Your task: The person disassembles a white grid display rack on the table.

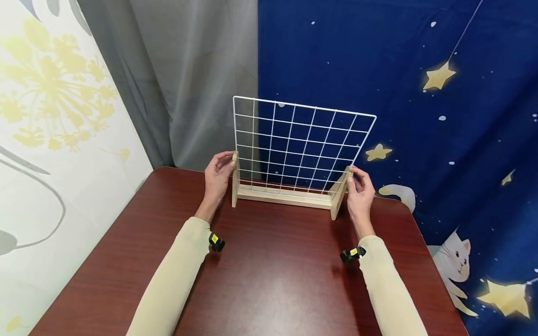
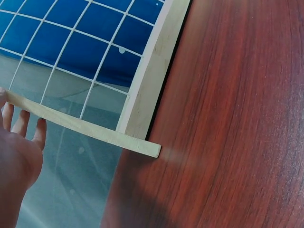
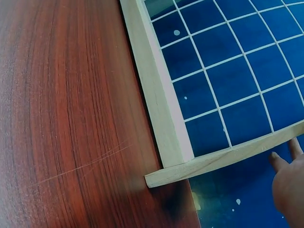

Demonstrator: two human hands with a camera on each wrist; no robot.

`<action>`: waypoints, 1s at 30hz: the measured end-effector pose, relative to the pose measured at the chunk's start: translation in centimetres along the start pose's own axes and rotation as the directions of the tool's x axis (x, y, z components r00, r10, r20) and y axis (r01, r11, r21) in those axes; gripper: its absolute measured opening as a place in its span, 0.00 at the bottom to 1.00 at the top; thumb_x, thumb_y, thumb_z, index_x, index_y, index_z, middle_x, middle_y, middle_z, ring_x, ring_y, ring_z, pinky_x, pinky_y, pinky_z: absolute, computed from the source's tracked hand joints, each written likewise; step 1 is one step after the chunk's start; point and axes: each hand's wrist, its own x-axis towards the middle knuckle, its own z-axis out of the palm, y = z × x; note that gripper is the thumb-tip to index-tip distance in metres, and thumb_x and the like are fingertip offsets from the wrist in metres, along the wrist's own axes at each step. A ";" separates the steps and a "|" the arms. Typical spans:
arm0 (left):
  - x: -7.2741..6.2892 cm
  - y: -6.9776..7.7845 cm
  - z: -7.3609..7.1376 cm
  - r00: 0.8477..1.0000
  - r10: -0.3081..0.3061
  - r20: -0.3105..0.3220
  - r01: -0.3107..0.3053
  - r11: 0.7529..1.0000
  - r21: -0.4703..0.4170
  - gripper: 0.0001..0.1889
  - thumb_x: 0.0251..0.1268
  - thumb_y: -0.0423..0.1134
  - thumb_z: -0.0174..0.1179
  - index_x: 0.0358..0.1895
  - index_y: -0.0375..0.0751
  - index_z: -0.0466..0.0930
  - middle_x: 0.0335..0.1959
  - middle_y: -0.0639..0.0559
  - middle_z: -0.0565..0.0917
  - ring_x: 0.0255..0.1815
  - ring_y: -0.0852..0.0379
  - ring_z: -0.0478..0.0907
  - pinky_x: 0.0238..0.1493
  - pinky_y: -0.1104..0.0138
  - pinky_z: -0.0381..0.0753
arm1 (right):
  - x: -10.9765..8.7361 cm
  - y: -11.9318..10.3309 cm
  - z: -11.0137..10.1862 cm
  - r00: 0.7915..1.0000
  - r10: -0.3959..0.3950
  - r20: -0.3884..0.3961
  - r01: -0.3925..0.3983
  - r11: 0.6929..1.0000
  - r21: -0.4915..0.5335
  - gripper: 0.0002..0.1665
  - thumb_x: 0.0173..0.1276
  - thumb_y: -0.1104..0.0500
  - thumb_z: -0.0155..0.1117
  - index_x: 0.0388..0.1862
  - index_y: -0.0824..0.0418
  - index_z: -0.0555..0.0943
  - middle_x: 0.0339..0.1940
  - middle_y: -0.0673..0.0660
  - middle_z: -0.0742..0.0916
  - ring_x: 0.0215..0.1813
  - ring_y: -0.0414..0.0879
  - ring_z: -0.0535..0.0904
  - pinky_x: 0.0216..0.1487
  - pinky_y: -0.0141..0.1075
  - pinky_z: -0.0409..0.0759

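A white wire grid panel (image 1: 296, 104) stands upright, leaning back a little, in a pale wooden stand (image 1: 286, 198) near the table's far edge. My left hand (image 1: 216, 176) pinches the upper end of the left wooden side piece (image 1: 235, 187). On the other side, my right hand (image 1: 361, 193) holds the top of the right side piece (image 1: 338, 200) between thumb and fingers. The left wrist view has the left fingers (image 2: 39, 133) along the side piece's outer face. In the right wrist view, the right hand (image 3: 289, 185) touches the matching piece; part of it is cut off.
The stand rests on a dark red-brown wooden table (image 1: 273, 270). Behind it hang a grey curtain (image 1: 201, 60) and a blue curtain (image 1: 357, 56) with stars. A white patterned surface (image 1: 63, 186) borders the left side. Each wrist wears a small black camera (image 1: 216, 242).
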 end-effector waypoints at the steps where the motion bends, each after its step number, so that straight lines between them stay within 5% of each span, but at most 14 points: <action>1: 0.0 -0.1 0.0 1.000 0.009 0.004 -0.009 1.000 0.003 0.18 0.72 0.23 0.63 0.63 0.29 0.80 0.60 0.42 0.87 0.59 0.59 0.85 0.55 0.74 0.87 | 0.0 0.0 0.0 1.000 0.003 0.007 -0.003 1.000 0.007 0.18 0.74 0.78 0.60 0.62 0.78 0.79 0.66 0.74 0.83 0.66 0.46 0.83 0.69 0.27 0.80; 10: 0.3 -0.2 -0.3 0.997 0.041 0.062 -0.042 0.999 0.010 0.17 0.74 0.22 0.60 0.63 0.24 0.77 0.65 0.38 0.84 0.63 0.60 0.82 0.58 0.76 0.84 | 0.1 0.2 0.3 0.999 0.035 0.023 -0.037 0.993 0.109 0.18 0.75 0.78 0.57 0.62 0.79 0.77 0.68 0.70 0.84 0.68 0.49 0.83 0.66 0.28 0.81; 30: 0.9 -0.1 -1.4 0.981 0.066 0.180 -0.079 0.995 0.067 0.14 0.75 0.24 0.60 0.58 0.19 0.74 0.65 0.38 0.84 0.62 0.64 0.84 0.64 0.75 0.83 | -0.2 0.2 1.0 1.000 0.014 -0.019 -0.013 0.998 0.055 0.18 0.75 0.78 0.57 0.62 0.79 0.77 0.68 0.71 0.84 0.70 0.46 0.82 0.72 0.29 0.78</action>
